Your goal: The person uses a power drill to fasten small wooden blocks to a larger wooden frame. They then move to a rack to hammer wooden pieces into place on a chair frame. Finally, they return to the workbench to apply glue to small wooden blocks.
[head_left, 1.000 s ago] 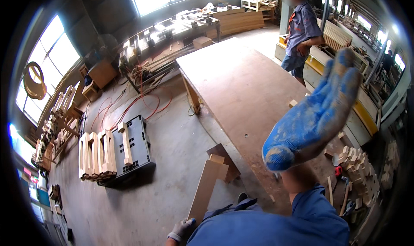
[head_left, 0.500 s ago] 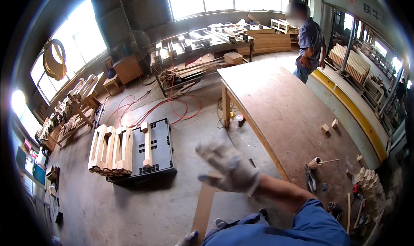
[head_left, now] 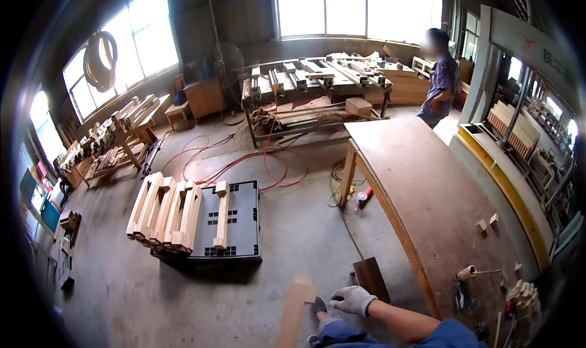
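Note:
My right hand (head_left: 353, 300), in a grey-white work glove, hangs low over the floor near my shoe (head_left: 319, 305). Its fingers are loosely bent and point left, with nothing visible in them. Just left of it, a pale wooden piece (head_left: 290, 316) slants up from the lower edge, its upper end blurred. A gap separates the hand from this piece. What supports its lower end is out of the picture, and my left hand does not show. Beside my right hand, a dark brown board (head_left: 371, 279) lies near the table leg.
A large brown table (head_left: 415, 183) stands at the right, with pliers (head_left: 458, 293) and wood blocks on it. Left, a black pallet (head_left: 244, 226) bears several pale wooden frames (head_left: 162, 217). Red hoses (head_left: 244, 172) cross the floor. A person (head_left: 441, 79) stands behind the table.
My right hand has dropped from above the wooden piece to low beside my shoe. My left hand has gone out of view at the lower edge. The view has shifted, revealing the dark board.

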A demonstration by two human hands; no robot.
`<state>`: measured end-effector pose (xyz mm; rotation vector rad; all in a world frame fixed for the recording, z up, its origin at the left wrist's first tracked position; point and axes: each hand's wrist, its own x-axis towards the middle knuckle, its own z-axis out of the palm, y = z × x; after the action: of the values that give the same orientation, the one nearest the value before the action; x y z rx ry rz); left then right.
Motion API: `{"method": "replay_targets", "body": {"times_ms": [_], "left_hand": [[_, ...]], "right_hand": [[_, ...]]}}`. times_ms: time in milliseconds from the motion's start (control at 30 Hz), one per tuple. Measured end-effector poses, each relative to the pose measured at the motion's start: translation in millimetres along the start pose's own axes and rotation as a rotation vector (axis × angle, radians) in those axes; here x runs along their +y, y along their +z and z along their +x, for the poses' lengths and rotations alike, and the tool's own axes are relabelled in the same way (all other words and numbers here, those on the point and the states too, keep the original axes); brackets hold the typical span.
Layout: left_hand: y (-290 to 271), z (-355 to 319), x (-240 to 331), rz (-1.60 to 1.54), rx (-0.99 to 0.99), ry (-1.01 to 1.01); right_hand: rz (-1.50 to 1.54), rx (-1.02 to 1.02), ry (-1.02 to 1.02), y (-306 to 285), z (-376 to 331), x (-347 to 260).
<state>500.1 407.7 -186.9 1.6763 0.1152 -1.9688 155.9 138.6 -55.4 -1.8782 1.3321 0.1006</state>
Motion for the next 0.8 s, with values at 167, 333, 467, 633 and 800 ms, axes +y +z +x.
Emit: {"method": "replay_targets", "body": {"times_ms": [167, 333, 467, 633, 800], "left_hand": [[-5, 26, 28, 0.028, 0.163, 0.189], [30, 29, 100, 0.013, 0.149, 0.155], [43, 26, 132, 0.018, 0.165, 0.153], [48, 26, 153, 0.041, 0.182, 0.149], [27, 15, 167, 0.056, 0.208, 0.137]], "right_hand": [[-0.185, -0.281, 0.062, -2, 56, 7], [-0.211, -0.390, -0.095, 8, 120, -2], [-0.199, -0.441, -0.220, -10, 162, -28], [-0.099, -0.453, -0.267, -34, 195, -44], [0.121, -0.458, -0.341, 16, 224, -53]]}}
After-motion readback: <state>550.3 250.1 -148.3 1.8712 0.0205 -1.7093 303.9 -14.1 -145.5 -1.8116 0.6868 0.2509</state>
